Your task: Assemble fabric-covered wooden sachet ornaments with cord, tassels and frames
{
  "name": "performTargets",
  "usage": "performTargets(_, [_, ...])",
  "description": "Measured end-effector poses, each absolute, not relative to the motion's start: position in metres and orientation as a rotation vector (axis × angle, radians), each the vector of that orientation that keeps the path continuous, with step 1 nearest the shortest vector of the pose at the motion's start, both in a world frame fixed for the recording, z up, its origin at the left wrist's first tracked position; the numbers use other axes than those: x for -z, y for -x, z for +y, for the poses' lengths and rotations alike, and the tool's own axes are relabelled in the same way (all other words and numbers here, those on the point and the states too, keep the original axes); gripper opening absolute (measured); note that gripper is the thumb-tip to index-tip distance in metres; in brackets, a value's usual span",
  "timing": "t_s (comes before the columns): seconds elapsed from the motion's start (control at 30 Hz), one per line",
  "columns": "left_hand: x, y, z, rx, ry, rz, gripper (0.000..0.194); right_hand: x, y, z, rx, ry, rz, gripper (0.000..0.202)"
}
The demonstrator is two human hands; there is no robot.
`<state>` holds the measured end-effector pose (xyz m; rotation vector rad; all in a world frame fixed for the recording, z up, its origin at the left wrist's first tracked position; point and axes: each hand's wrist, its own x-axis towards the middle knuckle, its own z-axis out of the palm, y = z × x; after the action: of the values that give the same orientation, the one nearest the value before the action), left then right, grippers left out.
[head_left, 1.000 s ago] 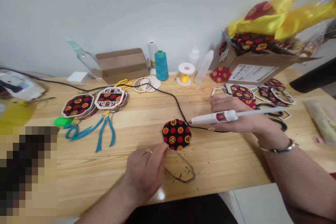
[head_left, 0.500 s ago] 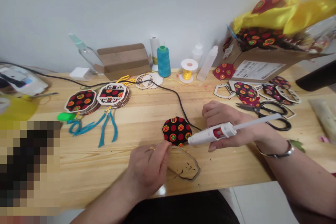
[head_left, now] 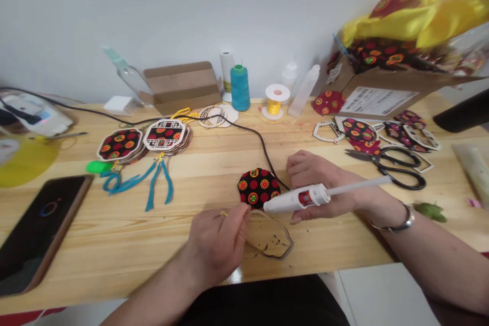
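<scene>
Pinched between the fingers of my left hand [head_left: 219, 242] is a thin wooden frame [head_left: 289, 247] with a scalloped outline, held just over the table near its front edge. My right hand [head_left: 324, 181] is closed round a white glue gun [head_left: 296, 200], a long glue stick [head_left: 359, 186] jutting out of its back. The gun's nozzle is at the frame's upper edge, close to my left fingertips; whether it touches cannot be made out. Right behind lies a black fabric piece [head_left: 257, 186] with red and orange flower patterns, partly covered by the nozzle and my fingers.
Black scissors [head_left: 401, 163] and patterned cutouts [head_left: 359, 130] lie at right, before a cardboard box [head_left: 378, 94]. Stacked fabric-covered frames [head_left: 166, 135] with blue tassels [head_left: 158, 183] sit at left, near a phone [head_left: 42, 229]. A black cord [head_left: 262, 142] crosses the table behind my hands.
My right hand has brought the glue gun a little left, so its nozzle is nearer my left fingertips. My left hand still holds the frame in about the same place.
</scene>
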<state>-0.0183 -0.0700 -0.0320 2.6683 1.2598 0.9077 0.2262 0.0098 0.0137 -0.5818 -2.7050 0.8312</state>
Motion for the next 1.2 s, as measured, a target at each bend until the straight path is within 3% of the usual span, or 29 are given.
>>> performTargets(1.2, [0.033,0.017,-0.068,-0.921,-2.682,1.269,0.013,-0.017,-0.236,0.011,-0.746,0.652,-2.731,0.042])
